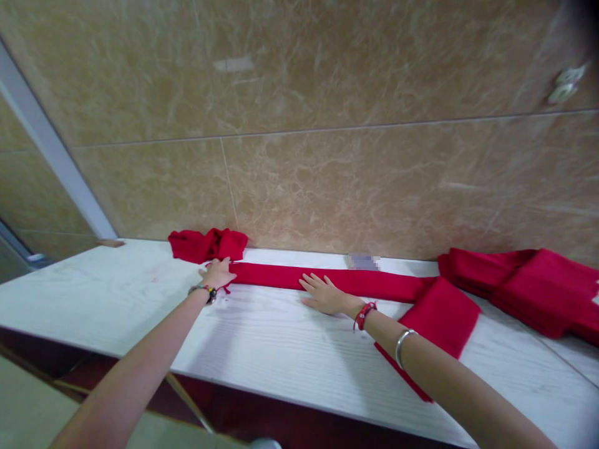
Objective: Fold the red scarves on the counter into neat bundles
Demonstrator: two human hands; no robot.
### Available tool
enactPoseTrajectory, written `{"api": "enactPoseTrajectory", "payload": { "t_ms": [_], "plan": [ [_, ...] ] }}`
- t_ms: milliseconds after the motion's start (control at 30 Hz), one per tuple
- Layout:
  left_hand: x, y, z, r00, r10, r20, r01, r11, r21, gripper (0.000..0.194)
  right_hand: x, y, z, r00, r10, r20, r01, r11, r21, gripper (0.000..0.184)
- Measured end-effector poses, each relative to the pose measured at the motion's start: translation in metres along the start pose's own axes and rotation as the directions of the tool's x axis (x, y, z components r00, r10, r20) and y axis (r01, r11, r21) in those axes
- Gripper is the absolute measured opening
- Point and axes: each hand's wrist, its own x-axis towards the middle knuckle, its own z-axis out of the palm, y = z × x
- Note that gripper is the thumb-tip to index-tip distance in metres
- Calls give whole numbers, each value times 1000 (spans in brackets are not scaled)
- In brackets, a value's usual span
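A long folded strip of red cloth, possibly a scarf, stretches across the white tabletop. Its right part bends over into a wider flap that hangs toward the front under my right forearm. My left hand rests at the strip's left end, fingers apart, with a few red threads by the wrist. On the strip's middle, my right hand lies flat with fingers spread. Just behind my left hand sits a crumpled red cloth.
A stack of folded red cloth lies at the right. A blurred small dark item sits by the tiled wall at the back. The white tabletop has its front edge above open shelves.
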Motion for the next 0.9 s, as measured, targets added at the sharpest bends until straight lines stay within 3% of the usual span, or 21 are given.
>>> {"api": "enactPoseTrajectory", "payload": {
  "t_ms": [67, 100, 167, 200, 267, 467, 800, 900],
  "plan": [
    [-7, 13, 0, 979, 184, -87, -181, 983, 36, 54, 3, 1, -5, 998, 3, -55, -1, 999, 33, 48],
    [-11, 22, 0, 932, 346, -104, -344, 938, 36, 50, 4, 1, -8, 995, 9, -95, -6, 999, 39, 43],
    [-19, 42, 2, 760, 646, -78, -649, 761, -21, 38, 5, 1, -14, 986, 36, -163, -34, 999, 18, 35],
    [-21, 52, 4, 691, 719, -72, -723, 689, -46, 33, 4, 1, -17, 982, 57, -178, -59, 998, -7, 32],
    [-25, 72, 10, 626, 776, -75, -780, 624, -57, 27, 0, 1, -21, 982, 85, -169, -97, 993, -65, 27],
    [-24, 105, 23, 577, 812, -92, -815, 579, -1, 19, -10, 4, -22, 994, 17, -111, -37, 984, -173, 24],
    [-29, 104, 15, 570, 817, -87, -807, 577, 130, 22, -14, 5, -28, 985, 16, -171, -59, 966, -251, 26],
    [-31, 104, 16, 567, 823, -41, -816, 567, 110, 24, -17, 4, -30, 991, -62, -119, 32, 971, -238, 23]
  ]
}}
